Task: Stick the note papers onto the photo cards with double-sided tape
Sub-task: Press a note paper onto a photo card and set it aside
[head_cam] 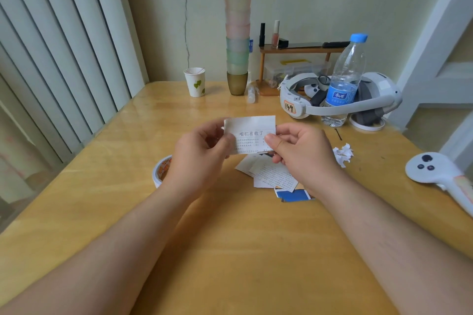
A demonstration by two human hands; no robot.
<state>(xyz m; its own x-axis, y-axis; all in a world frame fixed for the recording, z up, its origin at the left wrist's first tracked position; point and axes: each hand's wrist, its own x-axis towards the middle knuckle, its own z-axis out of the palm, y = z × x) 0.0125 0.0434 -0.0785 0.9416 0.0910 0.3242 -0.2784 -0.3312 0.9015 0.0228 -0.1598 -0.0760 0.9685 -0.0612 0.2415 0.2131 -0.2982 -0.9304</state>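
Above the yellow wooden table [230, 250], the left hand [199, 158] and the right hand [302, 153] each pinched one side edge of a small white rectangular note paper [252, 130], printed with the heading 咱们有救了 over fine lines too small to read. Behind it stood a white headset [340, 107] with a tag marked 149. Under the hands lay loose printed papers [273, 176] on a blue photo card [294, 195], and a white tape roll [160, 170] was at the left wrist.

Soft, even daylight; faint glare on the table [158, 120]; wide-angle edges bend.

Tape roll [160, 170] left of paper pile [271, 174]; bottle [344, 82] behind.
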